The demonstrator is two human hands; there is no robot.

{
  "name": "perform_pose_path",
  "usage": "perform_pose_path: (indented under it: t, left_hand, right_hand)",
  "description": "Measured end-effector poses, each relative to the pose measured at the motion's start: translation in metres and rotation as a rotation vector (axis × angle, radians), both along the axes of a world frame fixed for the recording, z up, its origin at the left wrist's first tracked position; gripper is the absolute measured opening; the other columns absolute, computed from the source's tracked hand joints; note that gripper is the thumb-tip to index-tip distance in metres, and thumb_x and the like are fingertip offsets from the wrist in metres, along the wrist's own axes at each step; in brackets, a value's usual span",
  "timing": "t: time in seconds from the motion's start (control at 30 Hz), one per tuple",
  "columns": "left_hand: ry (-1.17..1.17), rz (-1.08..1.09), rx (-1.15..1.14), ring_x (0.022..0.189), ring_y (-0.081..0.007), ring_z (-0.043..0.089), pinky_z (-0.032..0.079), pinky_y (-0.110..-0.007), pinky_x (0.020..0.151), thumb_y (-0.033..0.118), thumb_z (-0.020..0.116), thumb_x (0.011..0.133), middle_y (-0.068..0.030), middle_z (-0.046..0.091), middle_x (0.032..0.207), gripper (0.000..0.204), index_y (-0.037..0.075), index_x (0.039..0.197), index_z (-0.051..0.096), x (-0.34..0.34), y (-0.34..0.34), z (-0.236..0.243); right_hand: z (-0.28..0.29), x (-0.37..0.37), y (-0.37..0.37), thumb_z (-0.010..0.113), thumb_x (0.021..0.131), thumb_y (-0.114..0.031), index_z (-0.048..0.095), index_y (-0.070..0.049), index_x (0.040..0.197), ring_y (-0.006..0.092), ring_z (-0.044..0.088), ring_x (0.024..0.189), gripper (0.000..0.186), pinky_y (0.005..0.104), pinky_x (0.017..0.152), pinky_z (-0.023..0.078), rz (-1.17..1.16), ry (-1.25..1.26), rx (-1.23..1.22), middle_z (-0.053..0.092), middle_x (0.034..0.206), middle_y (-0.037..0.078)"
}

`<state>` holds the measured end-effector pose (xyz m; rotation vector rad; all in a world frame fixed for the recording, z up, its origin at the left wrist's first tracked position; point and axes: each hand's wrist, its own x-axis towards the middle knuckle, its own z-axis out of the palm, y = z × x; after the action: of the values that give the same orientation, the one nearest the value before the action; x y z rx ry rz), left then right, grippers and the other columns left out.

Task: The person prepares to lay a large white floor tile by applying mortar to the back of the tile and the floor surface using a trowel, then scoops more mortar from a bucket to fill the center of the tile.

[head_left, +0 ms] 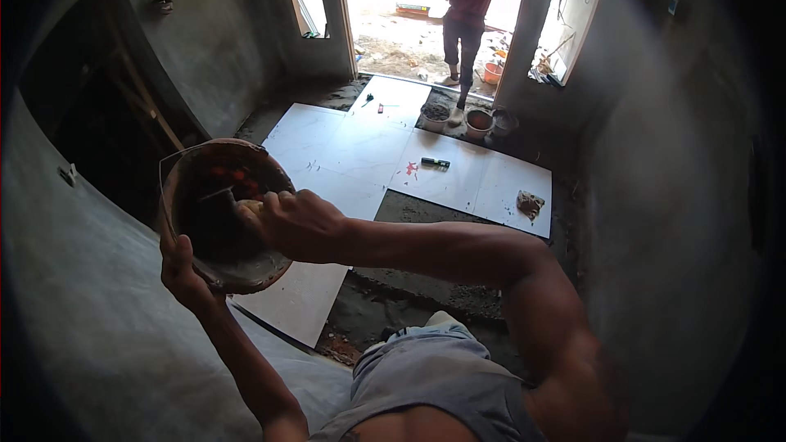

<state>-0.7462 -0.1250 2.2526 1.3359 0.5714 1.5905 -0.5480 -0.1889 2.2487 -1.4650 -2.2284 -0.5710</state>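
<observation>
A round, worn bucket (281, 173), crusted at the rim, is held up and tipped toward me at the left. My left hand (188, 277) grips its near left rim, thumb along the outer wall. Inside are dark contents with orange-red patches on the far wall. My right hand (296, 223) is closed around the pale handle of a trowel (219, 195), whose metal neck reaches into the bucket. The trowel's blade is lost in the dark interior. Large white floor tiles (360, 151) lie beneath and beyond the bucket.
On the tiles lie a green-and-black level (435, 163), red tile spacers (412, 169) and a mortar-smeared clump (530, 204). Buckets (479, 122) stand by the doorway, where a person (473, 12) stands. Wet grey mortar (426, 282) covers floor near my feet. Grey walls rise either side.
</observation>
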Motion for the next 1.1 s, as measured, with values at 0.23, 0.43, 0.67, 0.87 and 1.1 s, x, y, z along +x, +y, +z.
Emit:
perform_pose_path:
  t: [0.23,0.43,0.67,0.87,1.1]
  left_hand:
    - [0.089,0.092,-0.007,0.124,-0.034,0.053,0.045,-0.044,0.105,0.025,0.063,0.091,-0.0211,0.051,0.139,0.061,-0.005,0.141,0.047,-0.052,0.05,-0.036]
    - [-0.08,0.069,0.018,0.121,-0.0261,0.055,0.039,-0.037,0.107,0.007,0.067,0.086,-0.017,0.057,0.134,0.053,-0.009,0.135,0.053,-0.103,0.116,-0.08]
    - [-0.094,0.159,0.01,0.122,-0.0228,0.056,0.042,-0.035,0.106,0.009,0.069,0.087,-0.0165,0.059,0.132,0.05,-0.007,0.133,0.056,-0.172,0.174,-0.092]
    - [-0.158,0.226,-0.122,0.109,-0.0206,0.061,0.048,-0.035,0.098,0.011,0.067,0.09,-0.0133,0.063,0.122,0.044,-0.006,0.13,0.058,-0.19,0.263,-0.112]
    - [-0.061,0.394,-0.14,0.088,-0.0076,0.06,0.048,-0.024,0.082,0.006,0.073,0.085,-0.0039,0.069,0.103,0.036,-0.004,0.119,0.067,-0.209,0.411,-0.162]
  right_hand:
    - [-0.038,-0.032,0.02,0.053,0.093,-0.016,0.055,-0.003,0.113,0.0272,0.071,0.07,0.024,0.0354,0.053,0.056,0.148,0.009,-0.169,0.064,0.082,0.016]
    - [-0.06,-0.081,0.095,0.053,0.093,-0.017,0.045,-0.004,0.14,0.0248,0.068,0.069,0.049,0.0354,0.049,0.053,0.156,0.02,-0.142,0.062,0.088,0.017]
    - [-0.067,-0.121,0.168,0.056,0.09,-0.014,0.049,-0.012,0.14,0.0231,0.067,0.076,0.051,0.0336,0.047,0.052,0.347,-0.061,-0.164,0.058,0.092,0.012]
    - [-0.101,-0.129,0.301,0.057,0.089,-0.015,0.048,-0.014,0.142,0.0248,0.067,0.072,0.053,0.0352,0.049,0.053,0.423,-0.04,-0.147,0.057,0.094,0.014]
    - [-0.136,-0.141,0.482,0.053,0.092,-0.012,0.042,-0.022,0.147,0.0277,0.069,0.071,0.056,0.0381,0.05,0.056,0.509,-0.004,-0.307,0.058,0.105,0.017]
